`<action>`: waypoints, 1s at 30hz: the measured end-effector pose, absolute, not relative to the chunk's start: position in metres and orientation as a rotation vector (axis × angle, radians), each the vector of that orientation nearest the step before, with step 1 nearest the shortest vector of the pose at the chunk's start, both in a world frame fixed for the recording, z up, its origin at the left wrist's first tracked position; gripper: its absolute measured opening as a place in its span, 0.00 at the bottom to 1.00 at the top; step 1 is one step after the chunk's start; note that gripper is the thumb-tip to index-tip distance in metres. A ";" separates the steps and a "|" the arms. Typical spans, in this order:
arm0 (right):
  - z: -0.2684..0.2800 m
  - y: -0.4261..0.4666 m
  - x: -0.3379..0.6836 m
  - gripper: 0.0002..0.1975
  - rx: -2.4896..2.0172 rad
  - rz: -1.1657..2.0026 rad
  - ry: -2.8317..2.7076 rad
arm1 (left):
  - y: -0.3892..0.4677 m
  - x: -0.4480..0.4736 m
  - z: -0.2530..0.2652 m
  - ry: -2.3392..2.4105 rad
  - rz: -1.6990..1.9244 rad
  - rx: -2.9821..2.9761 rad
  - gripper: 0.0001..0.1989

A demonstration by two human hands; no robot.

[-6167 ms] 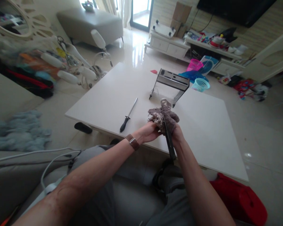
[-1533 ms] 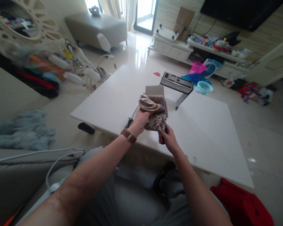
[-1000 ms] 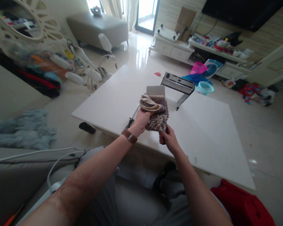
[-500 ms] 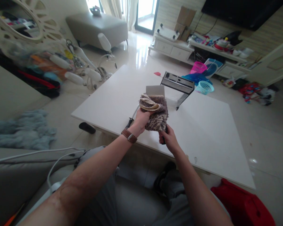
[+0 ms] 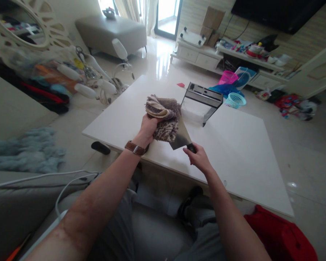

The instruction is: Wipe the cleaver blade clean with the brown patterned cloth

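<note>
My left hand (image 5: 147,128) is wrapped round a folded brown fluffy cloth (image 5: 167,127). In my right hand (image 5: 199,156) is the black handle of a cleaver (image 5: 179,140). Its broad metal blade points up and to the left, and the cloth covers part of it. Both are held above the white table (image 5: 233,156). Farther back on the tabletop stands a knife block (image 5: 205,95) with a slotted grey top and see-through sides. A dark object beside my left wrist is mostly hidden behind the hand.
A small red piece (image 5: 180,85) lies near the table's far edge. Beyond the table are a pink basket (image 5: 228,77) and a light blue basket (image 5: 235,99). Lamp arms with white shades (image 5: 107,86) stand at the left. A red item (image 5: 279,232) is at the lower right.
My left hand has moved left with the cloth, uncovering more of the cleaver's blade. The blade has tilted leftward, while my right hand has shifted slightly to the right.
</note>
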State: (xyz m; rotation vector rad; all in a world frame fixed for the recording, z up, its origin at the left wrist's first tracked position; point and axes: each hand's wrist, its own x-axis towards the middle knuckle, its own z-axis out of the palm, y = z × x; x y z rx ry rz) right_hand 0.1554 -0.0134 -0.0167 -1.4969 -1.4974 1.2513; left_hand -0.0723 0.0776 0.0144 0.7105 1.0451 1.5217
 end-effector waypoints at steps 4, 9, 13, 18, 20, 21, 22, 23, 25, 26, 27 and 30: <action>-0.014 -0.009 0.173 0.16 -1.574 1.211 -1.553 | 0.074 -0.094 0.025 1.176 1.392 1.032 0.30; -0.018 -0.008 0.190 0.16 -1.614 1.105 -1.668 | 0.066 -0.103 0.029 1.124 1.051 1.227 0.24; -0.018 -0.008 0.195 0.16 -1.669 0.964 -1.791 | 0.065 -0.096 0.023 1.153 1.074 1.204 0.23; -0.011 -0.007 0.192 0.15 -1.768 0.693 -1.946 | 0.070 -0.080 0.018 1.166 1.256 0.998 0.26; -0.008 -0.007 0.190 0.15 -1.834 0.619 -1.966 | 0.073 -0.076 0.016 1.164 1.329 0.937 0.28; -0.006 -0.007 0.189 0.15 -1.863 0.601 -1.959 | 0.074 -0.074 0.016 1.164 1.361 0.920 0.28; -0.005 -0.007 0.188 0.15 -1.888 0.588 -1.944 | 0.076 -0.074 0.015 1.165 1.392 0.907 0.28; -0.004 -0.007 0.188 0.15 -1.908 0.573 -1.926 | 0.078 -0.074 0.015 1.167 1.425 0.894 0.28; -0.003 -0.008 0.189 0.15 -1.949 0.524 -1.901 | 0.081 -0.079 0.014 1.178 1.495 0.864 0.28; -0.002 -0.008 0.190 0.14 -1.974 0.492 -1.895 | 0.082 -0.083 0.015 1.185 1.523 0.855 0.28; -0.002 -0.008 0.191 0.13 -2.003 0.458 -1.895 | 0.082 -0.087 0.016 1.189 1.531 0.864 0.28; -0.003 -0.009 0.196 0.10 -2.081 0.388 -1.921 | 0.077 -0.097 0.023 1.162 1.369 1.027 0.28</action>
